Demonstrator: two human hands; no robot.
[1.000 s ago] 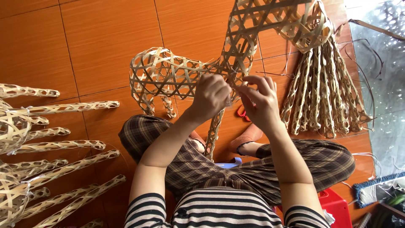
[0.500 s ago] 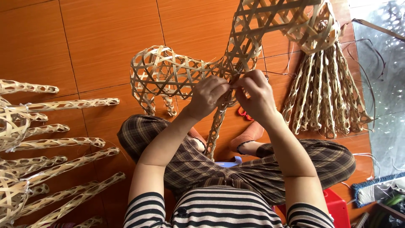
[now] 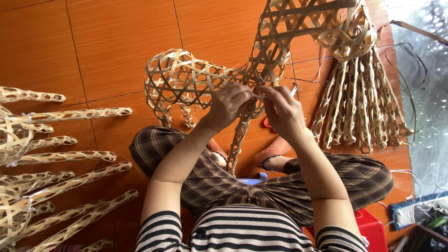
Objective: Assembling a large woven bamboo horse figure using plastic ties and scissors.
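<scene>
- Right now my left hand [image 3: 228,105] is curled shut on the woven bamboo animal frame [image 3: 196,81], pinching the lattice where the body meets the rising neck.
- My right hand [image 3: 282,109] is closed too, fingers [image 3: 268,93] nipping a thin bamboo strip [image 3: 257,95] at that same joint; the two hands nearly touch.
- That frame stands on the orange tiled floor [image 3: 116,46] just past my knees, its open-weave body to the left, short legs down, neck climbing to the upper right edge of the view.
- By my judgement, the step in hand is working a strip through the weave at the neck joint. To do it well, I'd keep the left grip firm so the lattice can't twist, and feed the strip flat, not edge-on, so it slides under the crossing without kinking or splitting.
- Pull snug, I'd say, but not hard: the hexagon gaps should match those around them.
- A small slim tool [image 3: 293,90] pokes up just beyond my right hand; I can't tell what it is.
- Off to the right lies a bundle of woven bamboo tubes [image 3: 359,107] on the floor, and along the left edge, more long woven bamboo legs [image 3: 70,114] fan out.
- My plaid trousers [image 3: 210,177] fill the near edge.
</scene>
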